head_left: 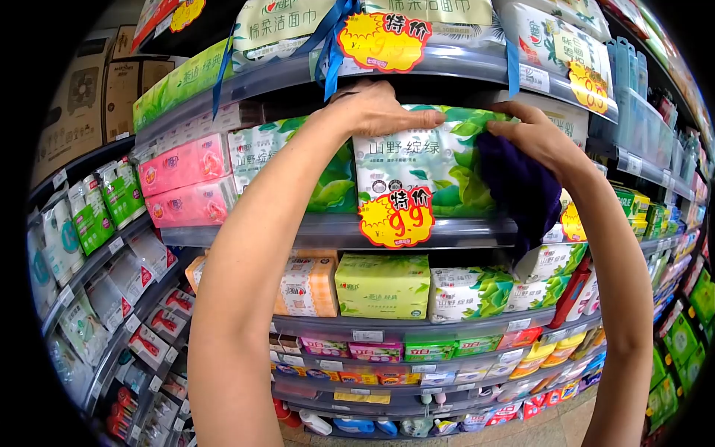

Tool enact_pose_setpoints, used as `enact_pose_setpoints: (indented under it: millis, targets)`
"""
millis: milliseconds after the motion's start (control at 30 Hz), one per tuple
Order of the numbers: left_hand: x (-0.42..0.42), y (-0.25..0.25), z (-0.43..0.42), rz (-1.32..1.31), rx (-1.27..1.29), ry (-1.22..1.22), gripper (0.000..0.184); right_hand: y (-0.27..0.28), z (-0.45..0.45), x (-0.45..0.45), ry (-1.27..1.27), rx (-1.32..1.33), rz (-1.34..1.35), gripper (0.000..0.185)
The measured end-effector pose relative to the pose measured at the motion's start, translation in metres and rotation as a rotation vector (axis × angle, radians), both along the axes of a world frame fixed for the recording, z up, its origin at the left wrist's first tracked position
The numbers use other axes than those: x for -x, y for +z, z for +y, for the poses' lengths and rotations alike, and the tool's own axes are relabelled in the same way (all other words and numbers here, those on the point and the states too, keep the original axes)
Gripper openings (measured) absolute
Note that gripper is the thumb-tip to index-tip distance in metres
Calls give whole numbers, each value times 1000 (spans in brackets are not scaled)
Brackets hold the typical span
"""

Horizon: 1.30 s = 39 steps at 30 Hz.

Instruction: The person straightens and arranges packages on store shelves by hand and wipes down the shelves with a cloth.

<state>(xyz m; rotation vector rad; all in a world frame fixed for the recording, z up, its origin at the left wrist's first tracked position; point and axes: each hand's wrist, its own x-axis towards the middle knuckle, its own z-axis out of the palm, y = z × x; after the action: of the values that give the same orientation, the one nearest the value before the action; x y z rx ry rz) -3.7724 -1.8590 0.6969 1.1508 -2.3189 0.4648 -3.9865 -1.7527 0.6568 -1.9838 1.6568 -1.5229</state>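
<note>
A white and green tissue pack [417,160] with leaf prints stands on the shelf at chest height. My left hand [372,110] grips its top edge, thumb along the upper front and the other fingers partly hidden behind. At the pack's upper right corner is my right hand [532,138], fingers bent around a dark purple cloth [525,182] that hangs down past the shelf edge. A yellow and red price tag [395,217] covers the lower front of the pack. Another leaf-print pack [331,179] sits directly to its left, partly behind my left forearm.
Pink tissue packs [186,179] are stacked at the left. Overhead, a shelf edge [462,63] carries blue ribbons [328,56] and price tags. Below are a green tissue pack [382,287], an orange pack [307,283] and several rows of boxed goods. Side shelves curve away on both sides.
</note>
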Motion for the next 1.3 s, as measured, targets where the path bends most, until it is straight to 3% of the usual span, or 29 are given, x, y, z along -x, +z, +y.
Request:
enact_pose_setpoints:
  millis: [133,200,267,467,533,567,600,667,700,800,833,900,1033,1100,1300]
  targets:
    - [0,-3,-2,3,18,29,107,-18,7,-5,-41,153,164,58]
    - [-1,-4,-3,-2,12,25,106,-34,13,-10,-265,380,262,57]
    - [-2,-5,-2,-4,7,18,105,-54,16,-5,-318,656,292,46]
    - [-24,-10,-3,141,106,-110,85,-106,33,4,-194,592,65,15]
    - [-50,-8,2,219,6,-346,78,-120,36,10,-231,614,106,11]
    - [-64,-13,3,283,93,-58,78,-126,37,13,-227,589,81,12]
    - [-77,-9,-4,283,105,-112,79,-131,39,15,-218,560,63,11]
    - [-98,3,4,148,-136,187,78,-135,44,13,-177,451,11,11]
    - [-113,-1,-16,168,-152,88,80,-136,44,10,-164,469,42,11]
    - [-126,-16,-42,60,140,56,85,-138,44,1,-118,378,-24,12]
    - [-127,-12,-43,62,142,60,85,-138,44,-4,-114,399,-6,13]
    - [-119,-1,-24,-34,-89,233,104,-136,48,-11,-115,405,21,13]
    - [-129,0,-55,19,-112,63,100,-140,54,-18,-108,380,3,13]
    - [-127,0,-57,48,-34,66,86,-146,55,-16,-123,351,-15,12]
    - [-123,-1,-48,61,50,164,95,-164,57,-12,-154,312,-49,12]
